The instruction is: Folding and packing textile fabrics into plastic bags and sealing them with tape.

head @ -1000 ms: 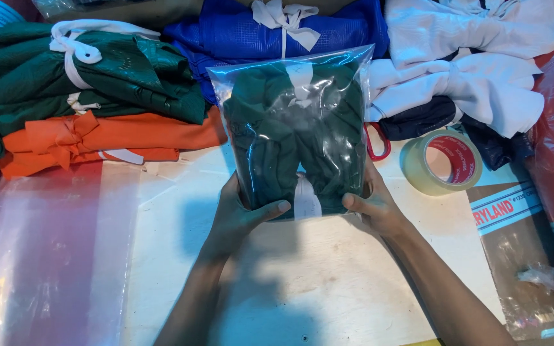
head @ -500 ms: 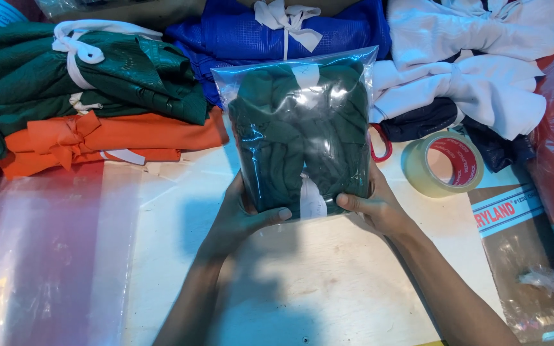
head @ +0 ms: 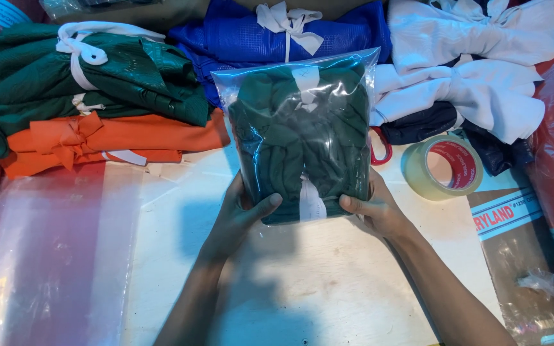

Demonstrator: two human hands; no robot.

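Observation:
Both of my hands hold a clear plastic bag (head: pixel 299 138) stuffed with a folded dark green garment tied with a white strip. My left hand (head: pixel 242 214) grips its lower left corner, thumb across the front. My right hand (head: pixel 373 208) grips the lower right corner, thumb on the front too. The bag stands upright above the pale table (head: pixel 302 282), its open top toward the far side.
Tied cloth bundles line the far edge: green (head: pixel 65 83), orange (head: pixel 97 141), blue (head: pixel 264 38), white (head: pixel 476 70). Red-handled scissors (head: pixel 379 144) and a roll of clear tape (head: pixel 442 166) lie to the right. Flat clear bags (head: pixel 52 250) lie at left, a brown packet (head: pixel 520 250) at right.
The bag has sunk slightly lower and tilted a little more upright. My thumbs have shifted a bit on its lower edge.

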